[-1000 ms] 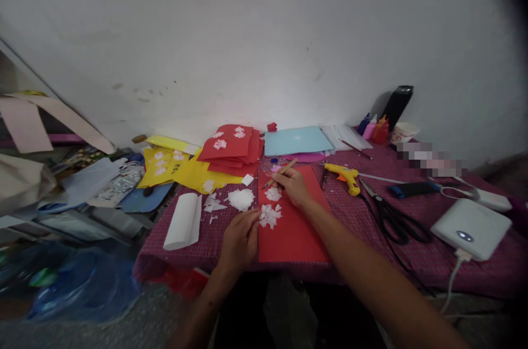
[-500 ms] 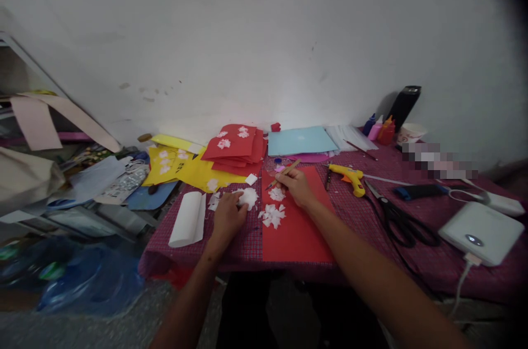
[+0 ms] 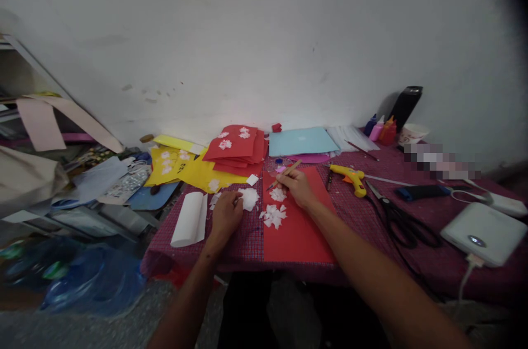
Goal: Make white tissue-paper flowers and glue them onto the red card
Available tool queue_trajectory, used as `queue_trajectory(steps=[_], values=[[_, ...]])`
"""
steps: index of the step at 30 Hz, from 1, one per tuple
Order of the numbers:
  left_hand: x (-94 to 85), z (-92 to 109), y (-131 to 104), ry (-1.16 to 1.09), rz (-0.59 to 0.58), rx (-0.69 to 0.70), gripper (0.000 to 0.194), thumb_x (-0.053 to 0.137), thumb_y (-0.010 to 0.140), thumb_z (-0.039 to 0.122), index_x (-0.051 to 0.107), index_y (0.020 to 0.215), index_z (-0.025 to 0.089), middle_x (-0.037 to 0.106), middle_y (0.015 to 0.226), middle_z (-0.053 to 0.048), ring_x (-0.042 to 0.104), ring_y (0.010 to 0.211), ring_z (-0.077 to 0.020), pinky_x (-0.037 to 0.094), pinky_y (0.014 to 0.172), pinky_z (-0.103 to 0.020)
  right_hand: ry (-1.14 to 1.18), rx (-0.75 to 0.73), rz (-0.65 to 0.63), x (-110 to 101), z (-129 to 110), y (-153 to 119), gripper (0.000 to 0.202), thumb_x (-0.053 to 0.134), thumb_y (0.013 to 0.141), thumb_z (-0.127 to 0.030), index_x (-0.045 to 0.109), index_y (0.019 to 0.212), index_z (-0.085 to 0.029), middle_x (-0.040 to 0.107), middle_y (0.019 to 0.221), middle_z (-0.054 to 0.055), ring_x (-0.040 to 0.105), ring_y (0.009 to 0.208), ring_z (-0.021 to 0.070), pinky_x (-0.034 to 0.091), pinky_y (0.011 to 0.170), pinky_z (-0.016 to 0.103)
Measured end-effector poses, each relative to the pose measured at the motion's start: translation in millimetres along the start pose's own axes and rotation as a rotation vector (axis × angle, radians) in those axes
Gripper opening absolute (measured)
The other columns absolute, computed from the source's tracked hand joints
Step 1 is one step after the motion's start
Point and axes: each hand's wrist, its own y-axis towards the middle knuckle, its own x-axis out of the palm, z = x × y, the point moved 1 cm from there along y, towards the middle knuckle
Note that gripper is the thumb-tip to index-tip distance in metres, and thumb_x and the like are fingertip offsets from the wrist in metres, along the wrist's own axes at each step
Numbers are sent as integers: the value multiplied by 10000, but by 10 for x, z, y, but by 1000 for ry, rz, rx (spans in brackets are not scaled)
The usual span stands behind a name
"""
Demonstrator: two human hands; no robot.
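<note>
My right hand (image 3: 297, 186) is closed around a thin paintbrush (image 3: 291, 168) with a wooden handle. Its dark tip points down and left, close to the upper white paper flower (image 3: 278, 194) on a red sheet (image 3: 299, 241). A larger white paper flower (image 3: 274, 216) lies below that one on the same sheet. Left of the sheet, my left hand (image 3: 226, 214) has its fingers curled with the tips together; whatever they hold is too small to make out. Beside those fingertips lies a pile of white paper pieces (image 3: 249, 200), partly covered by the hand.
A white paper roll (image 3: 189, 219) lies to the left. Behind are red cards (image 3: 233, 145), yellow sheets (image 3: 214, 173) and a blue folder (image 3: 303, 141). On the right lie a yellow glue gun (image 3: 348, 175), black scissors (image 3: 402, 219) and a white box with a cable (image 3: 480, 230).
My left hand has drawn slightly back from the white paper pile, and its fingers have come together, uncovering more of the pile. My right hand and the paintbrush stay almost in place.
</note>
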Motion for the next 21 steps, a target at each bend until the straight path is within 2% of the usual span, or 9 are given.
queue_trajectory(steps=[6, 11, 14, 17, 21], values=[[36, -39, 69, 34, -18, 25, 344, 586, 777, 229, 698, 1095, 158, 702, 1061, -140, 617, 1030, -309, 459, 960, -452, 6, -3, 5, -6, 11, 6, 287, 720, 752, -398, 617, 606, -173, 627, 561, 8, 477, 423, 97, 357, 421, 242], [-8, -130, 161, -3, 50, -115, 459, 516, 762, 156, 671, 1195, 150, 691, 1138, -146, 624, 1072, -301, 469, 968, -444, 2, 4, 5, -7, 18, 4, 280, 720, 751, -393, 617, 613, -172, 631, 564, 9, 480, 416, 96, 357, 414, 238], [-1, -166, 235, -33, -9, -108, 473, 510, 755, 135, 670, 1200, 144, 688, 1187, -150, 623, 1111, -297, 461, 991, -440, -4, -1, -2, -10, 22, 3, 283, 717, 761, -397, 619, 622, -171, 632, 568, 10, 483, 418, 96, 360, 414, 238], [42, -154, 278, -45, -93, -100, 425, 512, 763, 138, 687, 1149, 159, 716, 1114, -120, 644, 1049, -269, 471, 966, -408, -9, -4, -4, -14, 30, 4, 287, 713, 768, -400, 621, 623, -170, 635, 570, 10, 484, 421, 95, 361, 415, 237], [68, -125, 297, -61, -95, -178, 351, 532, 776, 168, 704, 1082, 153, 731, 988, -93, 655, 909, -229, 498, 868, -361, -2, -12, 3, -14, 33, 4, 274, 712, 764, -388, 615, 625, -172, 629, 564, 2, 486, 422, 96, 364, 418, 236]])
